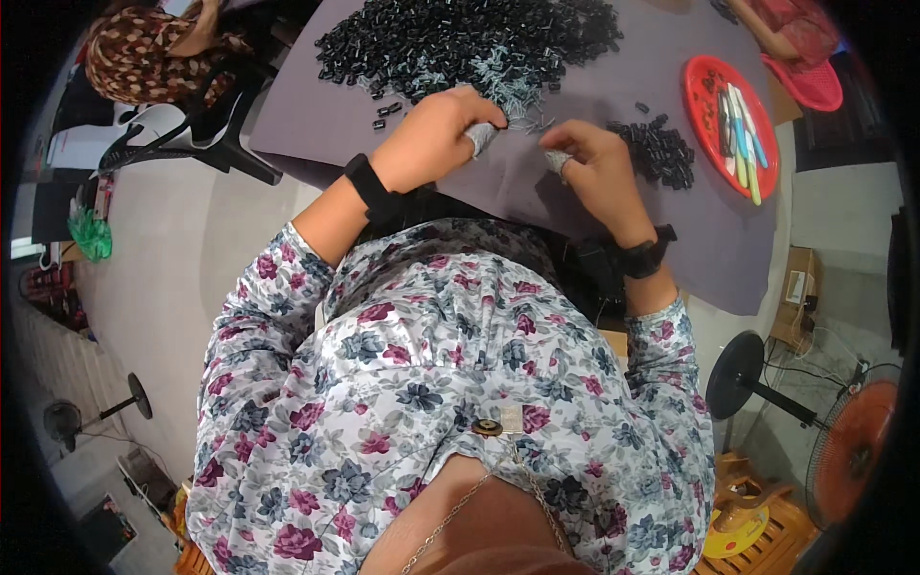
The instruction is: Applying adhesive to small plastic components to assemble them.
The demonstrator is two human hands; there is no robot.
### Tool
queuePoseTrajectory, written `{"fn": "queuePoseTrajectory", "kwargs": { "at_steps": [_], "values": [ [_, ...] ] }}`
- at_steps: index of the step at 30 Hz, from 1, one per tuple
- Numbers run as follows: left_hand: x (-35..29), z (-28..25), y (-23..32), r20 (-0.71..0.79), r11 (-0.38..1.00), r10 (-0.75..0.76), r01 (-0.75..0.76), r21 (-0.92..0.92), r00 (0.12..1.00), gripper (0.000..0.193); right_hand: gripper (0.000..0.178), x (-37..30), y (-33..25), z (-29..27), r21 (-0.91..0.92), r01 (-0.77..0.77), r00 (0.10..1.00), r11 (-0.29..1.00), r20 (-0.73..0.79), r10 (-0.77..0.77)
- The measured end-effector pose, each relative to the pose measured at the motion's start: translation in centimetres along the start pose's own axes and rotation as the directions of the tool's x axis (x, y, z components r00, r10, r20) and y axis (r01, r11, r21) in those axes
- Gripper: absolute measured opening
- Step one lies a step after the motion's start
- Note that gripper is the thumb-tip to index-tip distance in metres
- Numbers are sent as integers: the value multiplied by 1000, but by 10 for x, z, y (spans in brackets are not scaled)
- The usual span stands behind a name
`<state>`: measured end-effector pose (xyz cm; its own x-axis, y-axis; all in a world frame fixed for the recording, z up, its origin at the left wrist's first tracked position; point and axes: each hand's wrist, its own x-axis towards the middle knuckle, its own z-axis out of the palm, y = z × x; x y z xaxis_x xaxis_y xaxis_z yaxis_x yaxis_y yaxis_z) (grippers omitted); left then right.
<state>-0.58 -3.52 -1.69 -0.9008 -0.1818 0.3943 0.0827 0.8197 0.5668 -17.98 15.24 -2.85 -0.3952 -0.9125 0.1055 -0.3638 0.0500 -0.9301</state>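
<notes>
My left hand (431,134) is closed at the near edge of a heap of small grey pin-like pieces (508,84), its fingers curled together. Grey wrapping (482,139) shows at its fingers; what they pinch is hidden. To its right, my right hand (599,172) hovers above the table with index finger and thumb bent toward each other. More grey wrapping (556,160) covers a digit there, and anything in that pinch is too small to make out. Beyond the left hand spreads a large pile of small black plastic pieces (412,43). A smaller black pile (661,151) lies beside my right hand.
A red oval tray (704,72) holding several pale- and blue-handled tools stands on the grey-covered table (719,249) at the right. Two other people sit at the far left and far right. A black chair (216,144) is beside the table; an orange fan (858,450) stands lower right.
</notes>
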Motion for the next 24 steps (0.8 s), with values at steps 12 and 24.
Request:
{"fn": "queuePoseTrajectory", "kwargs": {
  "at_steps": [12, 24],
  "values": [
    [-4, -4, 9, 403, 209, -520, 570, -794, 753, 16, 15, 14, -10, 29, 344, 78, 997, 936, -24, -74],
    [-12, 10, 9, 358, 334, -459, 532, -778, 813, 13, 22, 12, -12, 32, 225, 4, 997, 974, 71, -20]
  ]
}}
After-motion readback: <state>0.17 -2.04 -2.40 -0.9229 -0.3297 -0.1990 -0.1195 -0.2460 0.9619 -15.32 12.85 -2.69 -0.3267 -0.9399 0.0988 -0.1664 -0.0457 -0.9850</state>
